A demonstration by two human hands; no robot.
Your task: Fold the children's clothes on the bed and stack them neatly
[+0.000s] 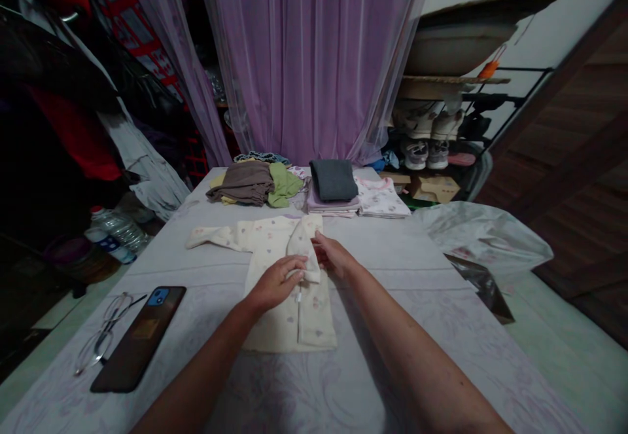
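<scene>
A small cream baby shirt with a faint print lies spread on the cloth-covered surface. One sleeve stretches out to the left, while the right side and its sleeve are folded inward over the body. My left hand is closed on the folded sleeve, with thumb and fingers at the cloth. At the shirt's right edge, near the shoulder, my right hand pinches the fabric; some of its fingertips are hidden behind the fold.
A dark phone and eyeglasses lie at the left. Toward the back are a loose clothing heap and folded clothes. A purple curtain hangs behind. Shoes and a plastic bag are at the right.
</scene>
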